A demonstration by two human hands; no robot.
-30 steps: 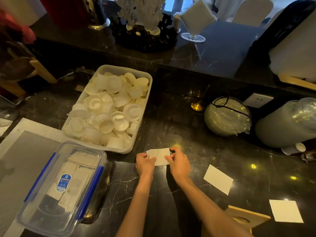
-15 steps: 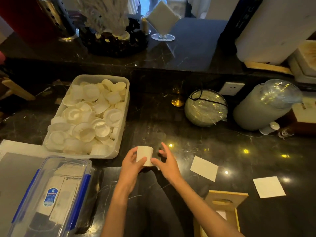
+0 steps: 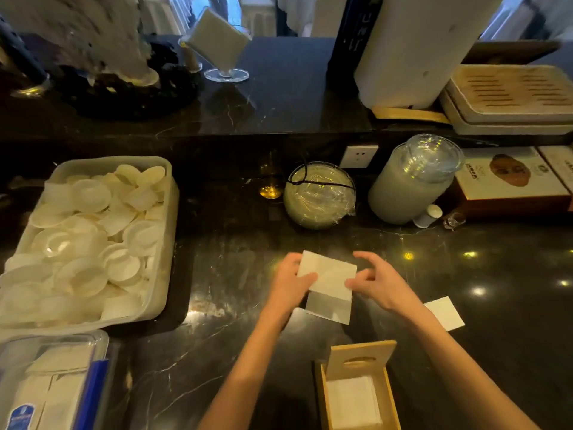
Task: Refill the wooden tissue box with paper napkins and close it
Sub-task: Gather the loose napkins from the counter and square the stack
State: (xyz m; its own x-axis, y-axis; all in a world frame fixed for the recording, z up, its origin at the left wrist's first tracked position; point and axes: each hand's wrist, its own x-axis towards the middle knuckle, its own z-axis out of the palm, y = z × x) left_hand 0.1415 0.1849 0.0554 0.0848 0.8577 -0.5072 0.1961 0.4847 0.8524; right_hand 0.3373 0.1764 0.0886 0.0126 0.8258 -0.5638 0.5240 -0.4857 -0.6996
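Observation:
A white paper napkin (image 3: 330, 279) hangs half unfolded above the dark marble counter. My left hand (image 3: 291, 282) pinches its left edge between thumb and fingers. My right hand (image 3: 376, 282) touches its right edge with the fingertips, the other fingers spread. The wooden tissue box (image 3: 322, 395) stands open at the bottom centre with white napkins (image 3: 353, 401) lying inside; its slotted wooden lid (image 3: 361, 356) is propped up at the far end. Another folded napkin (image 3: 445, 313) lies on the counter beside my right wrist.
A tub of white plastic cups and lids (image 3: 93, 237) sits at left, a clear clip-lid container (image 3: 49, 383) at bottom left. A wrapped glass bowl (image 3: 319, 195), a lidded jar (image 3: 412, 181) and a carton (image 3: 508, 178) line the back. A raised ledge holds a napkin holder (image 3: 220, 45).
The small folded napkin has been opened out wider between both hands. The view has dropped, so the open wooden box with its napkins now shows fully.

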